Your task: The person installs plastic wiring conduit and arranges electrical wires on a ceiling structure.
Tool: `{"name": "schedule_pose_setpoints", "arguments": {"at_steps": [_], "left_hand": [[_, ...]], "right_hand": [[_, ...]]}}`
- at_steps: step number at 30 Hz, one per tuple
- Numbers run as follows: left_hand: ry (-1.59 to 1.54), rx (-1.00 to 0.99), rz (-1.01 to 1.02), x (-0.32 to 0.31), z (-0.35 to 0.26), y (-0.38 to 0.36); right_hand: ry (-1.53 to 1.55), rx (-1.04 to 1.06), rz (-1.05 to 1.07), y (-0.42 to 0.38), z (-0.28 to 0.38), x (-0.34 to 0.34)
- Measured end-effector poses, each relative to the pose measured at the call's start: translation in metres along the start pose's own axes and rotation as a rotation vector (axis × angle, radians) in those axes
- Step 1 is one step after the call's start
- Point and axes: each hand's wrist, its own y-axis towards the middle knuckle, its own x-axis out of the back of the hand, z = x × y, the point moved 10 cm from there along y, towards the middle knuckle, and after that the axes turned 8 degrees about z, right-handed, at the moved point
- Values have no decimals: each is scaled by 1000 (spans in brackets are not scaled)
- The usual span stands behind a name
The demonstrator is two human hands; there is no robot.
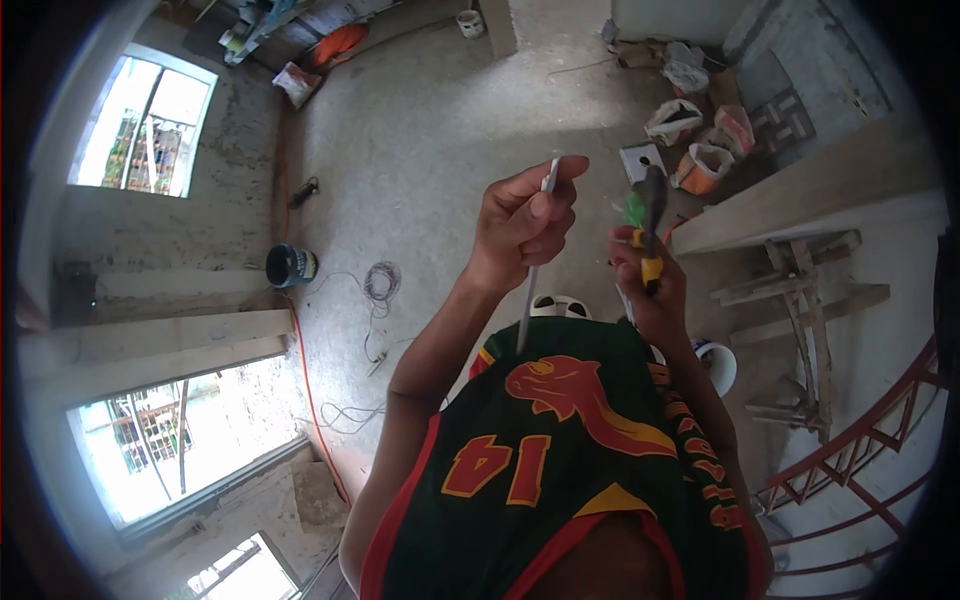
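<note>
My left hand [525,225] is closed around a thin, pale grey-white cable [526,305]. Its upper end sticks up beside the forefinger, and the rest hangs down in front of the dark green jersey [560,430]. To the right, my right hand [655,300] is wrapped round a pliers-like tool [652,270] with yellow and black handles and a dark upper part. Next to the tool, near the fingertips, is a bright green piece [635,208], too blurred to name. The two hands are apart, at chest height.
A dark bucket [291,265], coiled wire [382,285] and an orange cord [305,370] are on the floor at left. Sacks [704,168] stand at upper right. A wooden trestle [800,310], white bucket [716,366] and red metal frame [850,460] are at right.
</note>
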Motion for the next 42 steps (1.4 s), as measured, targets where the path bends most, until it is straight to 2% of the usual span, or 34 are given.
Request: {"name": "schedule_pose_setpoints", "arguments": {"at_steps": [6, 11, 14, 17, 19, 20, 23, 29, 32, 33, 36, 39, 42], "left_hand": [[117, -98, -182, 2, -27, 11], [223, -150, -170, -16, -45, 27], [305, -186, -151, -28, -55, 38], [476, -239, -164, -38, -69, 47], [598, -282, -217, -44, -80, 49], [595, -295, -234, -46, -83, 51], [573, -334, -269, -50, -92, 55], [462, -440, -289, -54, -98, 69], [434, -496, -293, -64, -105, 79], [424, -534, -278, -70, -111, 83], [370, -662, -204, -96, -138, 101], [289, -809, -80, -135, -173, 127], [180, -923, 53, -175, -208, 155]], "right_hand": [[-23, 13, -12, 5, 9, 2], [113, 60, -52, 14, 30, -5], [113, -29, 81, 25, 37, -4], [-121, 202, -13, 34, 70, 17], [1, 264, -89, 39, 74, 30], [64, 294, -126, 40, 74, 37], [199, 133, -19, 46, 53, 45], [-38, 312, -32, 47, 79, 32], [-128, 322, -48, 47, 103, 24], [-74, 271, -71, 50, 108, 26], [-266, 225, -129, 62, 127, 47], [-300, 418, -254, 72, 175, 77], [-862, 860, -486, 65, 260, 96]]}}
